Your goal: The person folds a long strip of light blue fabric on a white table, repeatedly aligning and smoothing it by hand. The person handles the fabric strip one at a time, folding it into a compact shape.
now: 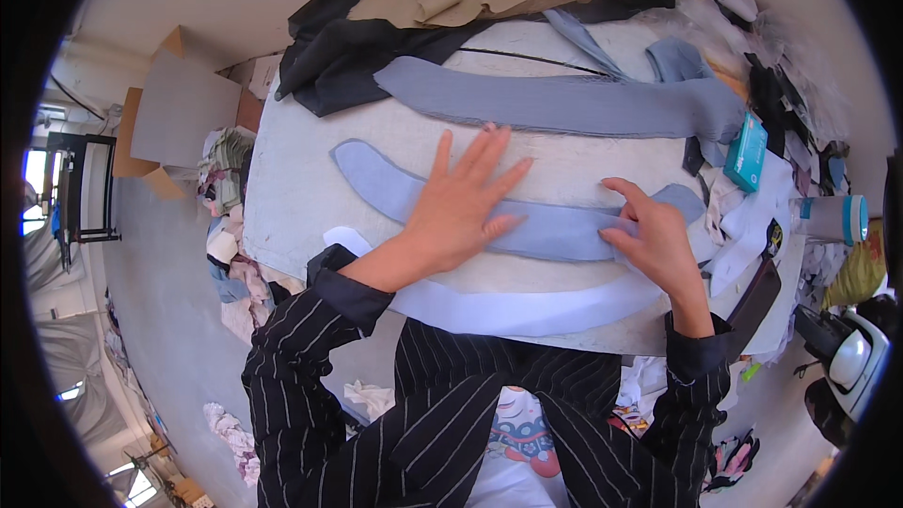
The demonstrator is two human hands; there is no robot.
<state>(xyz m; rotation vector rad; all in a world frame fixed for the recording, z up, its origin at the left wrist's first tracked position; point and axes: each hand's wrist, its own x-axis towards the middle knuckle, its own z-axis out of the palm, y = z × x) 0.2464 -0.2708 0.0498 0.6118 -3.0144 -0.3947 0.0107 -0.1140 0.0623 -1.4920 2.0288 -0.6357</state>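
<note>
Where my left hand (461, 212) lies flat, fingers spread, it hides the middle of the blue fabric strip (376, 179) on the tabletop (282, 169). That strip's long axis runs left to right, curving up at its left end. I count three long strips: a grey strip (564, 103) above, a white strip (527, 309) below. My right hand (658, 240) pinches the blue one's right end.

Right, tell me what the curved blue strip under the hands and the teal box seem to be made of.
Blue strip: looks like soft matte woven cloth; it lies limp and flat under the left hand, and bunches at the right hand. Teal box: probably thin card, with sharp folded edges and a smooth printed face.
</note>
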